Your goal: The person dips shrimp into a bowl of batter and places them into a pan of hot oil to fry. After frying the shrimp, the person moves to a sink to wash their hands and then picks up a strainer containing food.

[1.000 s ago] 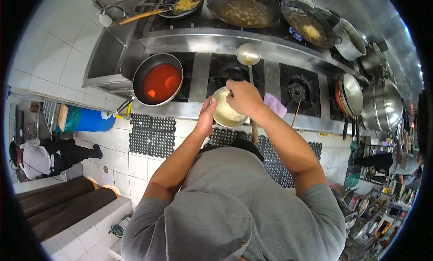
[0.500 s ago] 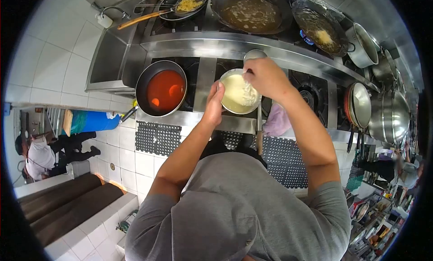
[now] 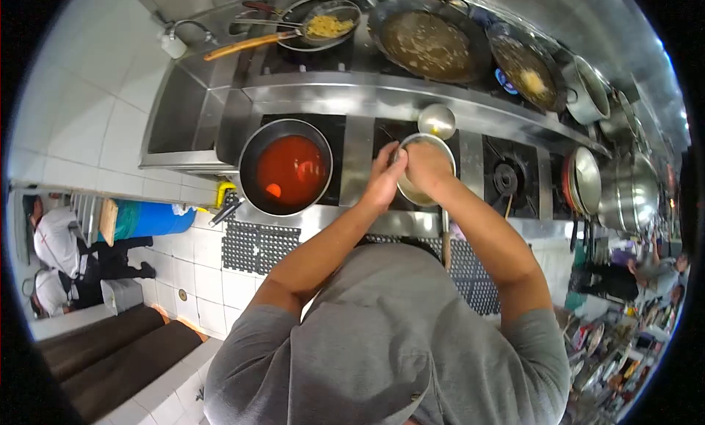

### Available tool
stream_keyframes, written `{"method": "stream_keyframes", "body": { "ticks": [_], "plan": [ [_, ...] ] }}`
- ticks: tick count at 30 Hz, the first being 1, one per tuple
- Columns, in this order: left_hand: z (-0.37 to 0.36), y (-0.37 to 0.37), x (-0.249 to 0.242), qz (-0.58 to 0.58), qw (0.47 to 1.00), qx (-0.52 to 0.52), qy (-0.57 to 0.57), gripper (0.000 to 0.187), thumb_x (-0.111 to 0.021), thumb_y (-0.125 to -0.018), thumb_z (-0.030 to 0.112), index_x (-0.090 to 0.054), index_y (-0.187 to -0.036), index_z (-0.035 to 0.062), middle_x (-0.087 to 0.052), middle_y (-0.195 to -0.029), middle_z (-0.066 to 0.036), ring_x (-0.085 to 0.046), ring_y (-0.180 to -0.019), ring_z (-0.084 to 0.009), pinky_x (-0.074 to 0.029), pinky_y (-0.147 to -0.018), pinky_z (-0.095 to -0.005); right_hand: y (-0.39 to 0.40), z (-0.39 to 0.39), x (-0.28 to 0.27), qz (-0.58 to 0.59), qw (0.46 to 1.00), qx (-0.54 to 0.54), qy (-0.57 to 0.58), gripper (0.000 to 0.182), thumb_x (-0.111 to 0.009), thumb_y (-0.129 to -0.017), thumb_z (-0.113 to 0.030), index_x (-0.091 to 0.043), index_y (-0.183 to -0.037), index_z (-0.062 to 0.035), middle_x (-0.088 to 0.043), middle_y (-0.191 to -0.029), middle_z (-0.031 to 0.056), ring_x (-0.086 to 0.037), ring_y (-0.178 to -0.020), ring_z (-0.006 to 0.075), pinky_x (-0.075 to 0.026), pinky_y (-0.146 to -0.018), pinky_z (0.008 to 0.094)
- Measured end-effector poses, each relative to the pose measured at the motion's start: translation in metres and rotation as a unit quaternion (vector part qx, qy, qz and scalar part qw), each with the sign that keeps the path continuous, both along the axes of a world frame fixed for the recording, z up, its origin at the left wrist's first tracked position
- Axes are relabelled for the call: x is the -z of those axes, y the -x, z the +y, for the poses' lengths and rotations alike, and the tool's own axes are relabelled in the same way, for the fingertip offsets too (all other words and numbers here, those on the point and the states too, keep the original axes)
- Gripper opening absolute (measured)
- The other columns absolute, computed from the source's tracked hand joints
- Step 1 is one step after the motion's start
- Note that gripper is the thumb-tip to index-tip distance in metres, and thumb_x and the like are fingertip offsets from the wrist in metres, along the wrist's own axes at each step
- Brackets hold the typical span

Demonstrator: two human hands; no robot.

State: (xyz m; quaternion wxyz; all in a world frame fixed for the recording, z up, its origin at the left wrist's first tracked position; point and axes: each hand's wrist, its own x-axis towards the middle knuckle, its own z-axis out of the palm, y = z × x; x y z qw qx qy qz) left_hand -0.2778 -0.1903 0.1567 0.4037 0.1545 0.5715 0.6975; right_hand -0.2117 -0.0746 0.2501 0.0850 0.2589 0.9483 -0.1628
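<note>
A bowl of pale, creamy batter (image 3: pixel 417 196) stands on the near burner row, its rim (image 3: pixel 453 164) showing at the right. My left hand (image 3: pixel 383 181) grips the bowl's left edge, thumb up by the rim. My right hand (image 3: pixel 429 168) reaches down into the bowl, its fingers hidden inside. Just behind is the round cup of a metal ladle (image 3: pixel 437 120); a long handle with a wooden end (image 3: pixel 446 249) runs down beside the bowl. To the left, a black frying pan (image 3: pixel 246 157) holds red sauce (image 3: pixel 290 172).
On the back burners are a strainer of yellow bits (image 3: pixel 328 27) over a pan, a wide wok of oil (image 3: pixel 426 47), and a smaller wok with a pale piece frying (image 3: pixel 532 81) over a blue flame. Stacked pots (image 3: pixel 631 197) stand right. People (image 3: pixel 59 241) are at far left.
My right hand has gone from pinching a clump of batter above the bowl to down inside it. The view has shifted, so the stove appears lower and further right.
</note>
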Motion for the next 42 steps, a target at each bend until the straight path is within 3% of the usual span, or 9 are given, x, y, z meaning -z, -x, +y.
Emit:
{"method": "stream_keyframes", "body": {
  "ticks": [7, 11, 13, 21, 26, 27, 31, 35, 42],
  "plan": [
    [0.004, 0.004, 0.03, -0.017, 0.999, -0.027, -0.019, 0.075, -0.062, -0.106, 0.057, -0.052, -0.155, 0.001, -0.059, -0.147, -0.024, -0.055, -0.139, -0.0327, -0.043, -0.116, -0.0437, 0.012, 0.016, -0.003, -0.102, 0.986, -0.104, -0.075, 0.023, -0.065, -0.093, -0.014, -0.081, -0.107, -0.0053, -0.077, -0.112, 0.0259, -0.076, -0.108, 0.0411, -0.061, -0.092, 0.0497],
    [0.009, 0.008, 0.026, -0.033, 0.997, -0.062, -0.022, 0.076, -0.06, -0.107, 0.058, -0.051, -0.155, 0.0003, -0.058, -0.148, -0.025, -0.054, -0.14, -0.033, -0.042, -0.116, -0.043, 0.005, 0.033, -0.07, -0.025, 0.995, -0.076, -0.063, 0.027, -0.068, -0.086, -0.007, -0.081, -0.11, -0.005, -0.076, -0.11, 0.0275, -0.074, -0.106, 0.0457, -0.059, -0.096, 0.0506],
    [0.012, 0.009, 0.019, -0.026, 0.996, -0.078, -0.043, 0.074, -0.06, -0.107, 0.057, -0.05, -0.156, 0.0015, -0.058, -0.15, -0.023, -0.053, -0.141, -0.0304, -0.042, -0.116, -0.0413, -0.009, 0.042, -0.102, 0.091, 0.991, -0.091, -0.03, 0.026, -0.067, -0.086, -0.007, -0.078, -0.109, -0.0019, -0.074, -0.098, 0.0271, -0.074, -0.094, 0.045, -0.057, -0.083, 0.0496],
    [0.037, -0.011, -0.015, -0.104, 0.986, -0.107, -0.079, 0.076, -0.057, -0.11, 0.056, -0.044, -0.158, -0.001, -0.056, -0.152, -0.017, -0.05, -0.142, -0.0248, -0.037, -0.12, -0.0382, -0.054, 0.068, -0.194, 0.19, 0.977, -0.092, 0.046, 0.026, -0.069, -0.085, -0.008, -0.077, -0.108, 0.0023, -0.074, -0.098, 0.03, -0.073, -0.095, 0.0479, -0.058, -0.089, 0.0475],
    [0.05, -0.036, -0.041, -0.09, 0.984, -0.139, -0.062, 0.074, -0.054, -0.113, 0.053, -0.043, -0.159, -0.0031, -0.054, -0.153, -0.017, -0.048, -0.144, -0.0248, -0.036, -0.121, -0.0388, -0.063, 0.087, -0.141, 0.268, 0.948, -0.168, -0.023, 0.024, -0.067, -0.086, -0.002, -0.075, -0.109, 0.0017, -0.074, -0.09, 0.0257, -0.073, -0.079, 0.0429, -0.057, -0.076, 0.0483],
    [0.052, -0.041, -0.047, -0.074, 0.986, -0.141, -0.055, 0.074, -0.053, -0.113, 0.052, -0.041, -0.16, -0.0036, -0.054, -0.154, -0.018, -0.048, -0.145, -0.025, -0.035, -0.122, -0.0387, -0.062, 0.083, -0.125, 0.213, 0.965, -0.153, 0.01, 0.023, -0.067, -0.085, -0.004, -0.076, -0.106, 0.0001, -0.074, -0.097, 0.0274, -0.072, -0.092, 0.0484, -0.057, -0.084, 0.0534],
    [0.063, -0.052, -0.063, -0.094, 0.98, -0.159, -0.075, 0.073, -0.051, -0.115, 0.05, -0.037, -0.162, -0.0044, -0.053, -0.154, -0.019, -0.047, -0.145, -0.0249, -0.035, -0.122, -0.0382, -0.058, 0.092, -0.064, 0.079, 0.982, -0.164, 0.044, 0.022, -0.07, -0.084, -0.004, -0.079, -0.104, -0.0016, -0.075, -0.102, 0.0265, -0.073, -0.097, 0.0456, -0.057, -0.087, 0.0536],
    [0.071, -0.046, -0.053, -0.082, 0.982, -0.156, -0.061, 0.072, -0.05, -0.115, 0.05, -0.038, -0.16, -0.0052, -0.054, -0.153, -0.019, -0.049, -0.142, -0.0248, -0.038, -0.12, -0.0381, -0.06, 0.119, -0.119, 0.236, 0.949, -0.207, -0.01, 0.024, -0.069, -0.085, -0.004, -0.078, -0.106, 0.001, -0.075, -0.097, 0.0258, -0.073, -0.092, 0.0448, -0.058, -0.084, 0.0511],
    [0.082, -0.034, -0.051, -0.062, 0.991, -0.108, -0.043, 0.071, -0.047, -0.114, 0.057, -0.039, -0.16, 0.0039, -0.056, -0.149, -0.015, -0.058, -0.135, -0.026, -0.052, -0.105, -0.0426, -0.077, 0.116, -0.201, 0.292, 0.939, -0.177, 0.032, 0.019, -0.069, -0.084, -0.002, -0.074, -0.101, 0.0035, -0.071, -0.087, 0.0264, -0.071, -0.081, 0.0447, -0.054, -0.074, 0.0484]
  ]
}}
